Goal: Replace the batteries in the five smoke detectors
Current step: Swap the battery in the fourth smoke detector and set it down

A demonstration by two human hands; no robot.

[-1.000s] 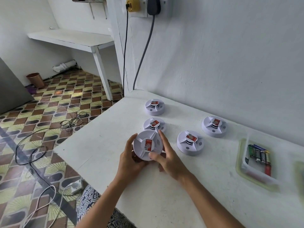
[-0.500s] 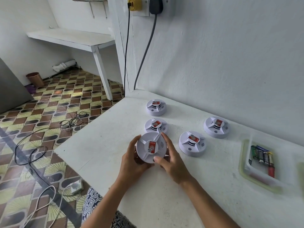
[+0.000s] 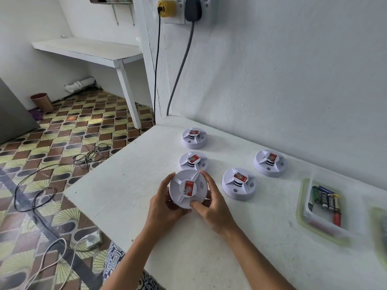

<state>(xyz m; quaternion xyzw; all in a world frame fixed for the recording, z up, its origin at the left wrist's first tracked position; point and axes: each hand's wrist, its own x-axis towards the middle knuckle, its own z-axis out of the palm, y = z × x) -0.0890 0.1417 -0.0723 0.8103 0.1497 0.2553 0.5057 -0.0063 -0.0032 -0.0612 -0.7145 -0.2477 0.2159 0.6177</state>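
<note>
Held detector [image 3: 188, 189], lifted above the table [image 3: 125, 197] near its front-left edge, gripped by left hand [image 3: 165, 203] and right hand [image 3: 209, 203], fingers curled round its rim. Its label has rotated since a second ago, suggesting twist-opening. Four detectors and the battery tray [image 3: 314, 225] lie beyond.

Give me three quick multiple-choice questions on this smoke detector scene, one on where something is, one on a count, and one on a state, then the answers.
1. Where is the tub of batteries?
A. Right side of the table
B. On the floor
C. On the far shelf

2. How many smoke detectors sit on the table, not in the hands?
A. Two
B. Four
C. Six

3. The held detector is:
A. Lying on the table
B. Gripped by both hands
C. Inside the tub

Answers: 1 A, the tub stands at the table's right edge. 2 B, four rest near the wall. 3 B, the left hand and right hand curl round its rim.
</note>
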